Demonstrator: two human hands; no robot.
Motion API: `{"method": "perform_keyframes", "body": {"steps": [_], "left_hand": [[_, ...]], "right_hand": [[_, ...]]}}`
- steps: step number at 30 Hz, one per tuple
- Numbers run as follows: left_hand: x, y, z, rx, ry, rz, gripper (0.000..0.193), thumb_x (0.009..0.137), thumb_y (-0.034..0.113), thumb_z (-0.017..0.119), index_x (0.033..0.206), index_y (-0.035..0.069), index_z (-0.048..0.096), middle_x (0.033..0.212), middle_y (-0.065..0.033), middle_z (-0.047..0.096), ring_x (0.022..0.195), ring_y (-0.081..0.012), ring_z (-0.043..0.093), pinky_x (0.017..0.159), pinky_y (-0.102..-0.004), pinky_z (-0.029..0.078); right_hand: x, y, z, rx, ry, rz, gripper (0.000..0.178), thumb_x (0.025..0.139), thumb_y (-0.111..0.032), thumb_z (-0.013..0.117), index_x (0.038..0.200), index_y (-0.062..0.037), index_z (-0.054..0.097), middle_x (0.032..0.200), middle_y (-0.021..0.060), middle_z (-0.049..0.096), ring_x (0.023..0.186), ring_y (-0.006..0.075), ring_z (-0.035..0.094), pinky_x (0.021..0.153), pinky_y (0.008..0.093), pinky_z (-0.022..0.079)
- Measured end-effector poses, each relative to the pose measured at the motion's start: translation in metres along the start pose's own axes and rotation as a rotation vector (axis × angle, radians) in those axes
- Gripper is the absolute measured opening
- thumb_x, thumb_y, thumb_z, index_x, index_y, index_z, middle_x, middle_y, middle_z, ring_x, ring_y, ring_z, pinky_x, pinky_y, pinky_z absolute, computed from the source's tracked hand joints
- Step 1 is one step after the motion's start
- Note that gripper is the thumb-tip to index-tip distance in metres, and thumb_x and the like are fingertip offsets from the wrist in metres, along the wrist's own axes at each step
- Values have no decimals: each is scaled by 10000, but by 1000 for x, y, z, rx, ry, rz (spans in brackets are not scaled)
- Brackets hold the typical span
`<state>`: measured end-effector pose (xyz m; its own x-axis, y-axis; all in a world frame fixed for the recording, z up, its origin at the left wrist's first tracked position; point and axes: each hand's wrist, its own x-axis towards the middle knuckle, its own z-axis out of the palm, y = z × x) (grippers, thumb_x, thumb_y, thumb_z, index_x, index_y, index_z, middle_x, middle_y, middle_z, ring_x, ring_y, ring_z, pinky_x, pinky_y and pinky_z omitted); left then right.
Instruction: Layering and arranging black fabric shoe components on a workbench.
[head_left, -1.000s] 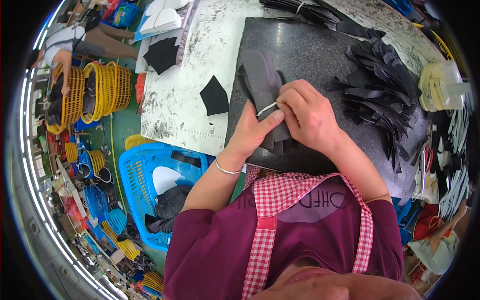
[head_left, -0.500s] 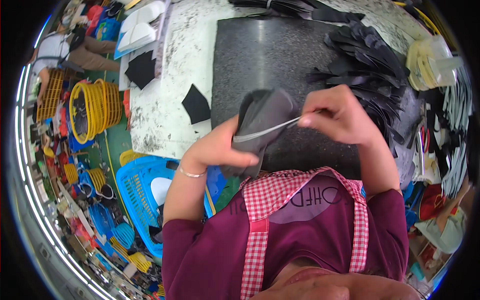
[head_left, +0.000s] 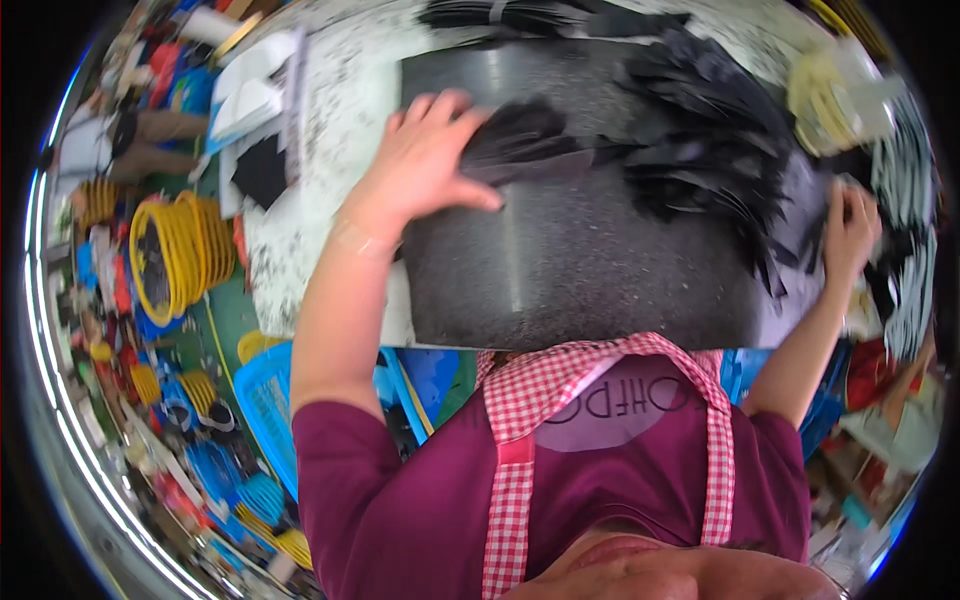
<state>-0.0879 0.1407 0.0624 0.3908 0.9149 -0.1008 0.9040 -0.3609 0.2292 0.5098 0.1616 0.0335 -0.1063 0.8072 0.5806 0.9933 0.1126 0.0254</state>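
My left hand (head_left: 425, 165) is open above the dark mat (head_left: 560, 270), its fingers spread and thumb out. Right beside it lies a bundle of thin black cut pieces (head_left: 528, 140), blurred; I cannot tell whether the fingers touch it. A larger heap of black cut pieces (head_left: 705, 140) fills the right part of the mat. My right hand (head_left: 850, 228) is at the table's right edge, near hanging pale grey strips (head_left: 905, 250). Its fingers are bent together; anything between them is too small to make out.
A clear plastic tub with yellowish contents (head_left: 835, 100) stands at the back right. Tied black pieces (head_left: 500, 14) lie along the far edge. White stacks (head_left: 255, 85) and a black piece (head_left: 262, 170) are at left. A blue basket (head_left: 265, 400) stands below the table's left; a person (head_left: 100, 145) is farther off.
The black bundle, held in my left hand with a pale band stretched round it, now lies on the mat. My left hand has opened and moved away from me; my right hand has moved far right.
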Motion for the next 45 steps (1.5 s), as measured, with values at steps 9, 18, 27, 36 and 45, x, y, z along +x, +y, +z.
{"method": "perform_keyframes", "body": {"steps": [9, 18, 27, 36, 45], "left_hand": [[-77, -94, 19, -355, 543, -459, 452, 956, 271, 843, 1355, 78, 757, 1358, -179, 732, 1299, -335, 676, 1090, -405, 525], [-137, -69, 70, -373, 302, -507, 235, 941, 123, 828, 1114, 52, 686, 1010, -109, 701, 929, -259, 697, 850, -384, 555], [-155, -308, 6, -3, 675, -653, 853, 777, 480, 986, 1418, -1, 696, 1373, -261, 722, 1276, -379, 701, 1087, -425, 548], [-145, -361, -11, -511, 148, -706, 825, 782, 228, 997, 1475, -20, 624, 1359, -156, 707, 1173, -285, 696, 1077, -403, 561], [-111, -361, -24, -514, 178, -915, 942, 750, 224, 1035, 1480, -72, 519, 1397, -178, 654, 1208, -311, 661, 1084, -398, 529]], "right_hand": [[-60, 63, -18, -7, -174, 426, 344, 1089, -352, 713, 1279, -83, 812, 1182, 91, 820, 972, 246, 776, 878, 363, 592], [7, -31, -5, 179, -50, 230, 327, 1076, -295, 748, 1371, -157, 784, 1243, 26, 761, 934, 143, 649, 746, 301, 532], [-9, -53, -23, 171, -72, 229, 321, 1072, -226, 746, 1384, -150, 766, 1277, 33, 746, 989, 155, 636, 773, 290, 532], [7, -98, -43, 241, 67, 173, 320, 931, -174, 822, 1232, -83, 763, 1242, 146, 745, 1211, 375, 675, 1072, 469, 527], [-31, -77, -64, 305, 125, 230, 311, 949, -181, 813, 1237, -83, 747, 1242, 106, 733, 1182, 340, 675, 977, 446, 571]]}}
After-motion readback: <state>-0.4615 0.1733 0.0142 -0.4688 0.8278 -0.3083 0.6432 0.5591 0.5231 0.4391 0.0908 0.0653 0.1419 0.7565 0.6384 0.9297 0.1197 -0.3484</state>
